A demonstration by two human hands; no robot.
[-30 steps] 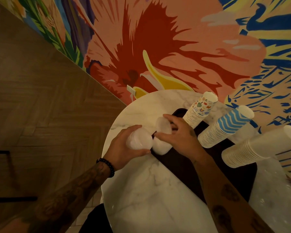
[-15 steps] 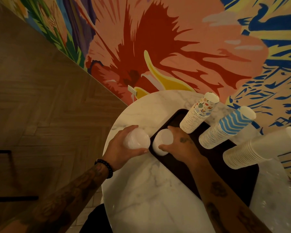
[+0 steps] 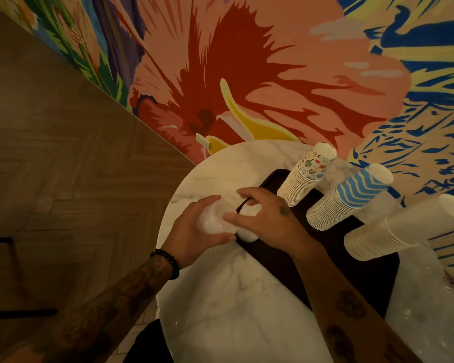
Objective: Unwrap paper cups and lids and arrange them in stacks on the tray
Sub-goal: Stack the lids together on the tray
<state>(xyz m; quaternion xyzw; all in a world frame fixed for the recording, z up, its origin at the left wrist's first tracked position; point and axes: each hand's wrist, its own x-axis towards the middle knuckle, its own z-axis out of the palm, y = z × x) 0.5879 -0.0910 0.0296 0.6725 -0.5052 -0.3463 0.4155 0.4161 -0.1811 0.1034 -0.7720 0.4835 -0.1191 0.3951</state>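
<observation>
Lid stack (image 3: 213, 218) roughly upright, L hand (image 3: 192, 233)

The right hand (image 3: 265, 218) hides most of one lid stack (image 3: 248, 235); the plain cup stack (image 3: 404, 229) is cut off at right.

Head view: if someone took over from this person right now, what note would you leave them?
Left hand grips a bundle of white lids over the marble table. Right hand reaches onto that bundle; grip unclear.
Done: patterned cup stack, blue-wave cup stack and plain white cup stack stand on the dark tray; a short lid stack sits at its corner.
Left: move the held lids onto the tray.
</observation>
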